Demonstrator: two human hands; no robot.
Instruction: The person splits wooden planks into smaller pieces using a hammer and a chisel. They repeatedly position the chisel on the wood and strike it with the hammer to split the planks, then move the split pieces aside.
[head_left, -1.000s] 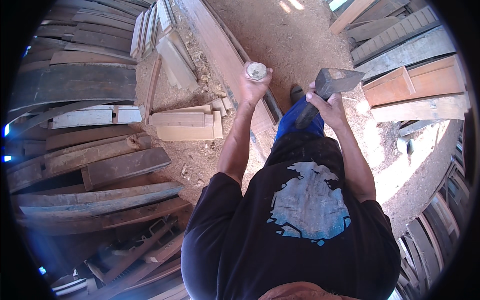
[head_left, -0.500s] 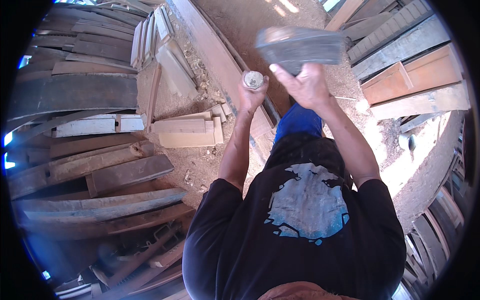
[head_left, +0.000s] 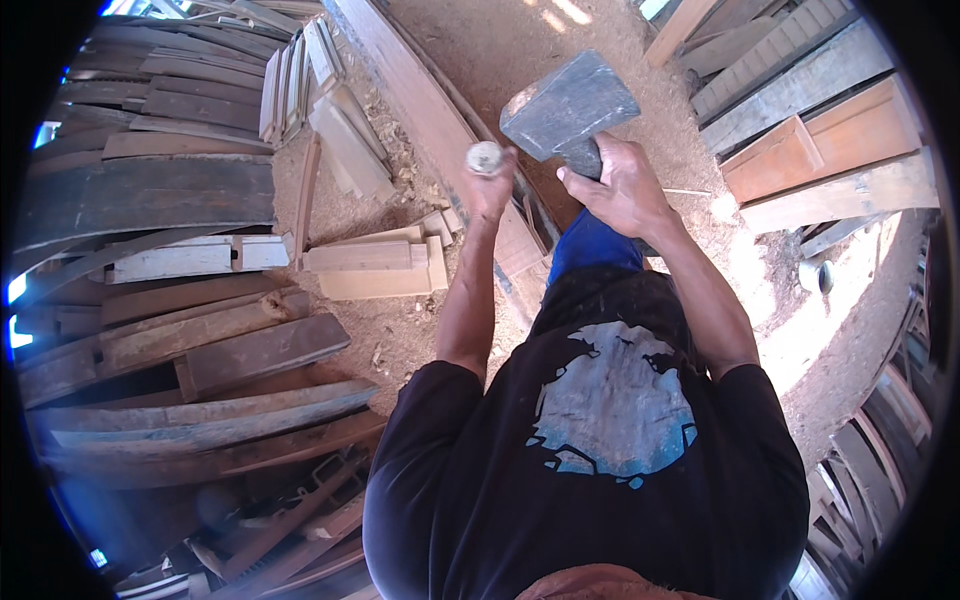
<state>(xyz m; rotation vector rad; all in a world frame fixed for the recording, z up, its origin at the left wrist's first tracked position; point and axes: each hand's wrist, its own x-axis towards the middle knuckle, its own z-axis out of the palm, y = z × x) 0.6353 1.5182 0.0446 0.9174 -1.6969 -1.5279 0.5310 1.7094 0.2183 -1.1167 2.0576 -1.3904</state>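
Note:
A wooden mallet [head_left: 568,105] with a dark, worn, blocky head is gripped by its short handle in my right hand [head_left: 625,188]. Its head is raised, apart from the other tool. My left hand [head_left: 490,190] is wrapped round an upright chisel, of which only the pale round butt of the handle [head_left: 484,158] shows; the blade is hidden beneath my fist. Below that hand runs a long reddish-brown timber [head_left: 420,95], with a darker narrow gap along its right side. My leg in blue cloth [head_left: 595,243] is beside the timber's near end.
Pale board offcuts [head_left: 375,262] lie on the sawdust-strewn floor [head_left: 440,45] to the left, with more leaning boards [head_left: 350,145] farther off. Stacked old planks [head_left: 150,190] fill the left side. More timber and an orange-brown panel [head_left: 825,145] stand at right, near a small cup-like object [head_left: 816,275].
The mallet head, blurred before, has turned and is now tilted and sharper. My left hand with the chisel has shifted slightly left.

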